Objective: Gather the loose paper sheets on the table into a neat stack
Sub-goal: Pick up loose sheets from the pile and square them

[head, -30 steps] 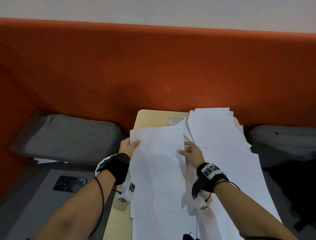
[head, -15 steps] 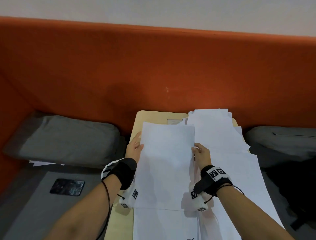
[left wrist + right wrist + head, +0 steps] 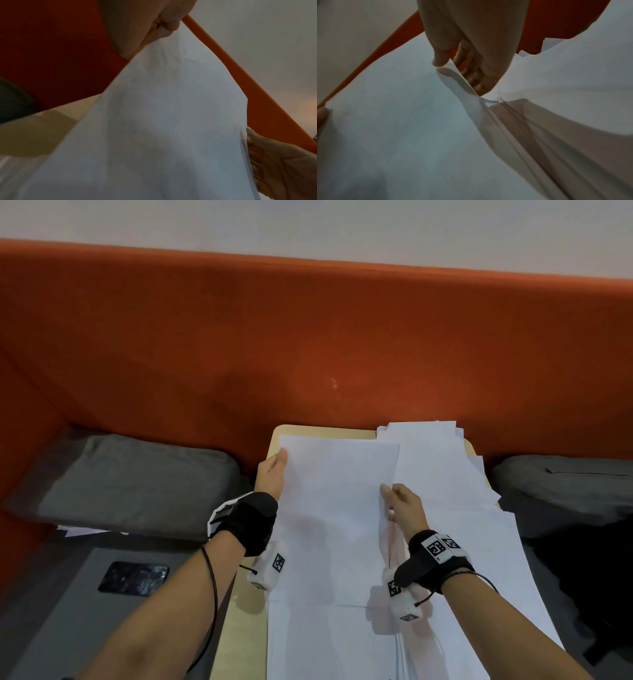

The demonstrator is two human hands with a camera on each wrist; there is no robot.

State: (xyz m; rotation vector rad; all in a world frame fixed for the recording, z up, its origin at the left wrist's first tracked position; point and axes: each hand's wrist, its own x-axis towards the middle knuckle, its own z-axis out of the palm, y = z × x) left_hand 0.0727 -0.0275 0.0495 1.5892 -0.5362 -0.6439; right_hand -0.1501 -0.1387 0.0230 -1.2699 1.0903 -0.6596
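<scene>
Table [image 3: 310, 430]: two hands [image 3: 272, 474] [image 3: 406, 505] grip one sheaf [image 3: 335, 508].

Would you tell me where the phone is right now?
In the head view, the phone lies on the grey surface left of the table, beside the person's left forearm.

A: The sheets [image 3: 337, 508] are thin white paper, matt and smooth; the edge pinched at the right hand [image 3: 406, 508] curls softly, so it looks limp rather than stiff.

B: And the table [image 3: 239, 628] under them?

A: Pale wood-look top, smooth, with a dull sheen; the partition [image 3: 308, 344] behind is orange cloth, matt and slightly fuzzy.

B: The cushions [image 3: 137, 477]?

A: Grey woven fabric, matt; the wrist straps [image 3: 250, 518] are black cloth, and the small camera blocks [image 3: 404, 604] look like white matt plastic.

B: That dark slab [image 3: 133, 578] on the left?

A: Glossy black, reflecting light; material unclear.
</scene>
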